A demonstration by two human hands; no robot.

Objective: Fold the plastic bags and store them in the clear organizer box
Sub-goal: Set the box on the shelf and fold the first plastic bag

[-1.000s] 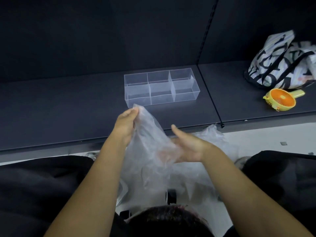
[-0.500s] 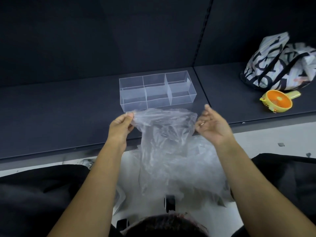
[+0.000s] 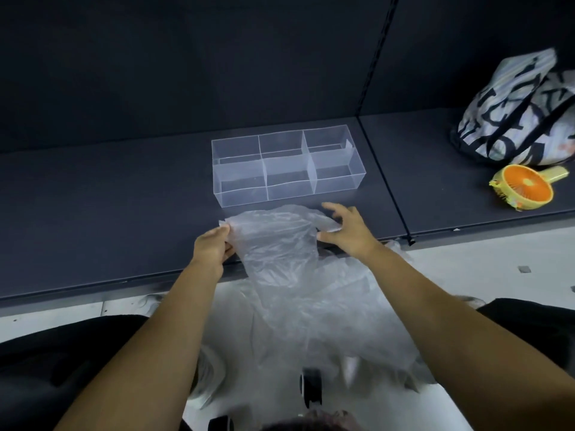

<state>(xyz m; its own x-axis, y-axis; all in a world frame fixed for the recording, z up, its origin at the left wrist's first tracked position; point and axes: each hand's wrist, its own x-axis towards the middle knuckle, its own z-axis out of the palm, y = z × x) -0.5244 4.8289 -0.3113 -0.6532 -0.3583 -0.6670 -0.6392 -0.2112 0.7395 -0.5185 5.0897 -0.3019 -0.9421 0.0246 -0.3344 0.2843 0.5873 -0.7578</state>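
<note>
Fingers of our left hand (image 3: pixel 211 248) pinch the plastic bag (image 3: pixel 277 241); our right hand (image 3: pixel 345 231) presses it, fingers spread wide.

Shelf (image 3: pixel 109 194) dark navy-grey, matte, plain; back wall (image 3: pixel 186 57) same dark tone. Box (image 3: pixel 284 166) clear, colourless, edges and dividers showing as pale whitish lines. Bag (image 3: pixel 277 241) translucent, milky white-grey, crinkled, no print; more plastic (image 3: pixel 336 321) of the same cloudy tone lower down. Tote (image 3: pixel 516 116) white with bold black brush-like lettering pattern, faint pale blue stripes, black straps. Fan (image 3: pixel 525 188) yellow housing and handle, orange blades with a lighter orange hub. Floor (image 3: pixel 497 265) light grey-white with small dark specks. Trousers (image 3: pixel 62 368) black, plain. Wheel (image 3: pixel 310 387) black with a white stripe.
</note>
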